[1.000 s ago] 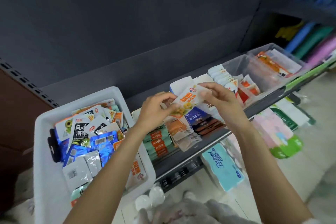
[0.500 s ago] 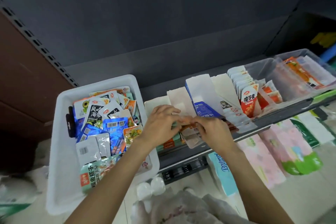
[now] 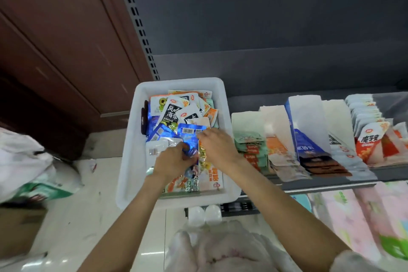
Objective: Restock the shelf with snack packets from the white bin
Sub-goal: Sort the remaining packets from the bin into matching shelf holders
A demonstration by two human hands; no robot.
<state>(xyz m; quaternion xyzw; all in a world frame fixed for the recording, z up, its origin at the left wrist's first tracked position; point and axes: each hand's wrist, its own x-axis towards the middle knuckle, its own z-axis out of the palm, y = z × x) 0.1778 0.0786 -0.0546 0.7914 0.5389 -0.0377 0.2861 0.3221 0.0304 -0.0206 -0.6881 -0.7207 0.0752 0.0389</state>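
Observation:
The white bin (image 3: 132, 146) stands on the left end of the grey shelf (image 3: 331, 183), full of mixed snack packets. Both my hands are inside it. My left hand (image 3: 174, 161) has its fingers curled round a shiny blue packet (image 3: 187, 137) in the middle of the pile. My right hand (image 3: 217, 146) reaches in beside it, fingers bent down onto the packets near a yellow-patterned packet (image 3: 203, 159); what it grips is hidden. On the shelf to the right stand rows of packets: green (image 3: 249, 139), orange (image 3: 276, 146), blue (image 3: 306, 146) and a red-and-white packet (image 3: 371, 139).
The grey back panel (image 3: 265, 17) rises behind the shelf, with a brown wooden cabinet (image 3: 55, 40) to the left. Pastel tissue packs (image 3: 364, 216) lie below the shelf. White bags (image 3: 28, 161) and a cardboard box (image 3: 19, 227) sit on the floor at left.
Both hands left the shelf rows, where they had set down a packet, and moved left into the white bin. The view swung left with them.

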